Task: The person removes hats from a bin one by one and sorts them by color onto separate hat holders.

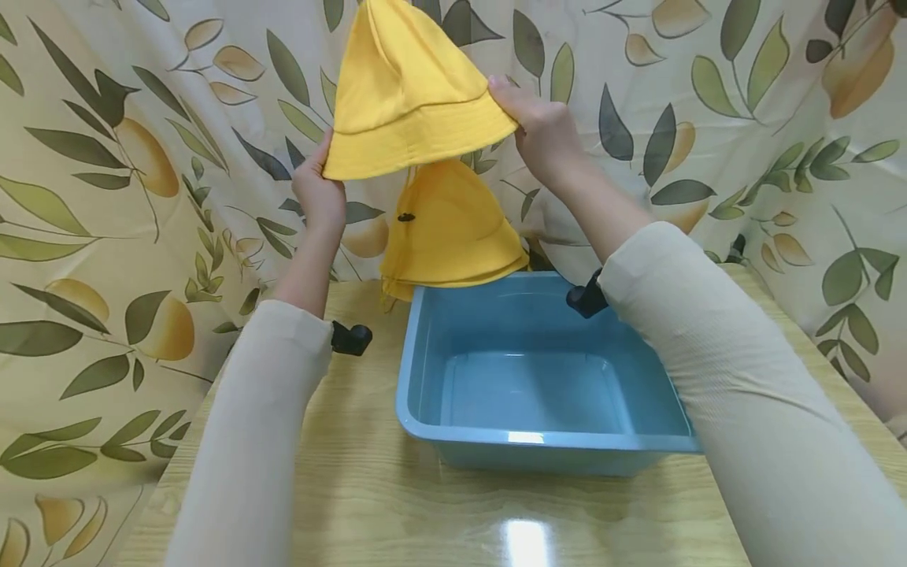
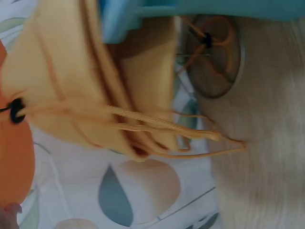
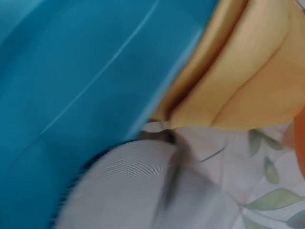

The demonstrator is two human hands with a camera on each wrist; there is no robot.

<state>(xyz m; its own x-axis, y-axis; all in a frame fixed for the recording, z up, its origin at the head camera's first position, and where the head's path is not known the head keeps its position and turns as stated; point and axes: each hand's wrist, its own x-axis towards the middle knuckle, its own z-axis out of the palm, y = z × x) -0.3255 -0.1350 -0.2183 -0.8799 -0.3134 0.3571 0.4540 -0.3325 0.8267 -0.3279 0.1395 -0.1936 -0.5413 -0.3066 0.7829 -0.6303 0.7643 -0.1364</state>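
A yellow bucket hat (image 1: 414, 98) is held up in front of the curtain, crown upward and tilted. My left hand (image 1: 320, 185) grips its brim at the left, and my right hand (image 1: 544, 134) pinches the brim at the right. Just below and behind hang or stand more yellow hats (image 1: 453, 228), nested together; what supports them is hidden. A cord (image 2: 162, 125) with a black toggle (image 2: 17, 110) runs down over these nested hats. At the left edge of the left wrist view, part of the held hat (image 2: 14, 167) appears orange.
On the wooden table (image 1: 354, 472) a light blue basin (image 1: 524, 437) stands in front of the nested hats. Behind its right side is a whitish mesh-like round object (image 3: 124, 186), blurred. A round base (image 2: 214, 62) sits by the hats. A leaf-patterned curtain (image 1: 92, 236) surrounds the table.
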